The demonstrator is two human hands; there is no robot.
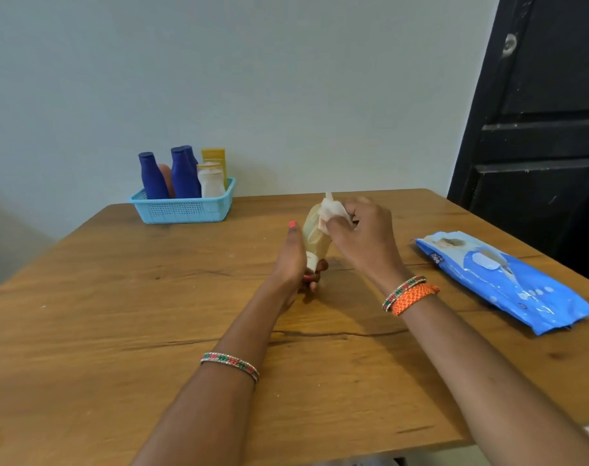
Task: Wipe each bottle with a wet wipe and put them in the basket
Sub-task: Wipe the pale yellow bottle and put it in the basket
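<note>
My left hand (291, 260) grips the cream bottle (315, 238) by its cap, well in front of the basket (182, 206); my right hand (360, 233) pinches the wet wipe (333, 211) against it. I'd turn the bottle and wipe every side.

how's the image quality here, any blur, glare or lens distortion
Head view: soft, even light with faint shadows under the hands; the right hand and wet wipe on the cream bottle look slightly motion-blurred; glare streaks the blue wipes pack; wide-angle distortion tilts the dark door; labels on the bottles in the basket are too soft to read.
</note>
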